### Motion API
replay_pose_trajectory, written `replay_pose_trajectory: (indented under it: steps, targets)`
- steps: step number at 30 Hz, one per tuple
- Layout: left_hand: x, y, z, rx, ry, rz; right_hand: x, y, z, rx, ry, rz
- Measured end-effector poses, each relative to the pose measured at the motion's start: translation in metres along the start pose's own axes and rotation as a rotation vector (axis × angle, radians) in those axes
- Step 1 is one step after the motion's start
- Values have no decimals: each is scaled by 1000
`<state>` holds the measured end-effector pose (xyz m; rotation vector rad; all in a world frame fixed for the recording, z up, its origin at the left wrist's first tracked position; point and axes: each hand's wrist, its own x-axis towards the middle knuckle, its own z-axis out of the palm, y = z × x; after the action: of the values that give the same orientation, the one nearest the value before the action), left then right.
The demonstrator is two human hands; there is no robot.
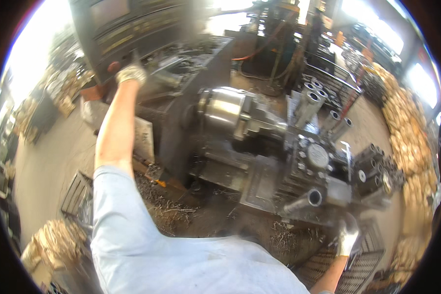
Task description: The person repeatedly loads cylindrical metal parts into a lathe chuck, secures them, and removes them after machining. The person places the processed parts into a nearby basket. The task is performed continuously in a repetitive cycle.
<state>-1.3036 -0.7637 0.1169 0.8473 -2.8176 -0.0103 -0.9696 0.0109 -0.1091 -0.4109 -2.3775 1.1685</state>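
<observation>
My left hand (131, 74), in a pale work glove, is raised at the dark control panel (132, 29) of a lathe, close beside a red knob (113, 66). Its fingers are too blurred to read. My right hand (348, 234), also gloved, is low at the right near a slatted crate (372, 250). Motion smears it, and I cannot make out whether it holds anything. Between the hands lies the lathe's shiny chuck (224, 105), facing the square tool post (311, 157). A metal tube (304, 201) lies in front of the tool post.
Several metal tubes (308, 105) stand upright behind the tool post. A T-shaped handle (347, 154) rises beside it. More dark tubes (372, 169) are stacked at the right, before piled tan sacks (402, 132). Metal shavings (174, 215) litter the area below the lathe.
</observation>
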Motion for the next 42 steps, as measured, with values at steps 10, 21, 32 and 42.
replay_pose_trajectory:
  steps: [10,21,32,42]
  targets:
    - [-410,62,126,-781,284,712,-25,17,23,148,-239,158]
    - [-683,-30,242,-570,-569,100,13,-36,139,52,-594,-287]
    - [-968,-190,167,-580,-373,-842,-333,-140,227,-22,-1582,-1013]
    - [-1221,-166,166,-641,409,-1928,-668,-227,97,172,-2449,-1790]
